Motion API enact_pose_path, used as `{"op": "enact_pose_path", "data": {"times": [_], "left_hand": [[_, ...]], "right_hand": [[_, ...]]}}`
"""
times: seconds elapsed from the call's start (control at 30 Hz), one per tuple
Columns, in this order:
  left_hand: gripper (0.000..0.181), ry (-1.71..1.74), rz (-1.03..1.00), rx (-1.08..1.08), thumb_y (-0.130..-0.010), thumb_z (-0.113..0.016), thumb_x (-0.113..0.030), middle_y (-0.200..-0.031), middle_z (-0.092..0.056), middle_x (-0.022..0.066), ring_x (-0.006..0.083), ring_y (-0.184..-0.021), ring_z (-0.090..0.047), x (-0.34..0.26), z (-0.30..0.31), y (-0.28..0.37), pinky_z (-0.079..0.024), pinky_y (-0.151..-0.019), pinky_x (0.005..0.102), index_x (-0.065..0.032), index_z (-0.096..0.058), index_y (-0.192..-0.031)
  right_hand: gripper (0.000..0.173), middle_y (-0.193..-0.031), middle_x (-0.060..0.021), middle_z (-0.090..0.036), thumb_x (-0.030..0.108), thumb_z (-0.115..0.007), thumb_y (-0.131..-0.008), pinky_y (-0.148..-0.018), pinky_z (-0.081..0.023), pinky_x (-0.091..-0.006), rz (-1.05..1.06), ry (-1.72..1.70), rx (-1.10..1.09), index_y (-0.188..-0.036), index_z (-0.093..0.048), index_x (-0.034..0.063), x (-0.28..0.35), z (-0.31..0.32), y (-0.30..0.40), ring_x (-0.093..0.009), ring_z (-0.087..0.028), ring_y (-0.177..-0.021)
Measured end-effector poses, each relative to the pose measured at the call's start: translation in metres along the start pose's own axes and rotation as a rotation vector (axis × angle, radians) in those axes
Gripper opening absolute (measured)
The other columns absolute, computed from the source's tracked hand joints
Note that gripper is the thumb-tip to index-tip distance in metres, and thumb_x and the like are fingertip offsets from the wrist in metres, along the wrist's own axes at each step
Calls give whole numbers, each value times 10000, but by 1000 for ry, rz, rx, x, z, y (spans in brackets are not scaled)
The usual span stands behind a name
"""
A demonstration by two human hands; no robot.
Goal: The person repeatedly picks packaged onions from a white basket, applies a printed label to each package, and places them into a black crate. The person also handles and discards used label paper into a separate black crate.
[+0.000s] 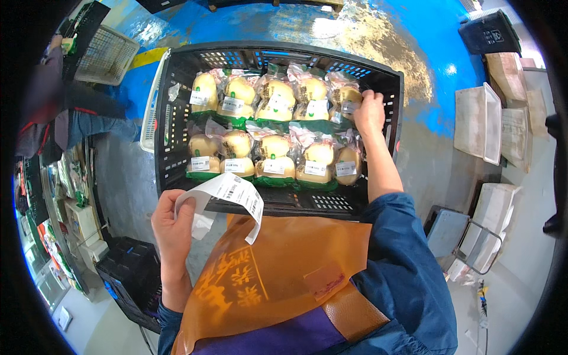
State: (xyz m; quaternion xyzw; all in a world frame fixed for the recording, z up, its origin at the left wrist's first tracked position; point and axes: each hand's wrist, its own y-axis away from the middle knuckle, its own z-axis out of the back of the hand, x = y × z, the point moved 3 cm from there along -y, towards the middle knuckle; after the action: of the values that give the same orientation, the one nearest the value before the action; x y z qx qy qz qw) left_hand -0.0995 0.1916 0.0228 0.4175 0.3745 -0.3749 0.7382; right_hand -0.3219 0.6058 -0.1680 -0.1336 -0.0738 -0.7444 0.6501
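Observation:
My left hand (172, 222) pinches a curling strip of white printed labels (237, 191) at the near left corner of a black plastic crate (284, 208). In the crate, clear plastic packs of pale yellow, potato-like produce (274, 146) stand in two rows, with green at their bases and a white label on each. My right hand (372, 113) reaches over the crate's right side, its fingertips against the rightmost pack of the far row (346, 100). The fingers are curled and partly hide that pack, so whether they grip it cannot be told.
A white plastic basket (108, 55) is at the far left, near another person's legs (95, 126). Stacked black crates (128, 275) stand at left below. White foam boxes (477, 122), a black bin (489, 33) and a blue-grey folding stool (448, 233) are on the right.

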Motion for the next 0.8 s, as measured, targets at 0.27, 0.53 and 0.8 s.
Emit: {"op": "enact_pose_path", "data": {"times": [0.27,0.53,0.8], "left_hand": [[56,77,79,-100,-925,-625,-35,-852,-607,-26,38,-767,-526,18,30,-1,-428,-687,192,-15,-617,-976],[65,97,52,-76,-921,-593,-7,-814,-579,-34,19,-701,-492,15,42,-8,-373,-597,169,-24,-607,-982],[111,234,-45,-255,-922,-573,9,-856,-544,-41,44,-770,-516,45,147,5,-422,-695,201,-82,-537,-975]], "right_hand": [[224,-1071,-223,-615,235,-633,-831,-845,-506,-489,-24,-51,324,-991,-643,78,-35,-47,0,-412,-633,-953],[187,-878,-138,-715,180,-629,-878,-744,-520,-346,25,-606,456,-990,-700,49,81,-70,13,-227,-686,-825],[197,-784,-6,-628,149,-630,-910,-605,-456,-249,-136,-947,523,-1053,-691,28,63,-85,17,-87,-551,-673]]}}
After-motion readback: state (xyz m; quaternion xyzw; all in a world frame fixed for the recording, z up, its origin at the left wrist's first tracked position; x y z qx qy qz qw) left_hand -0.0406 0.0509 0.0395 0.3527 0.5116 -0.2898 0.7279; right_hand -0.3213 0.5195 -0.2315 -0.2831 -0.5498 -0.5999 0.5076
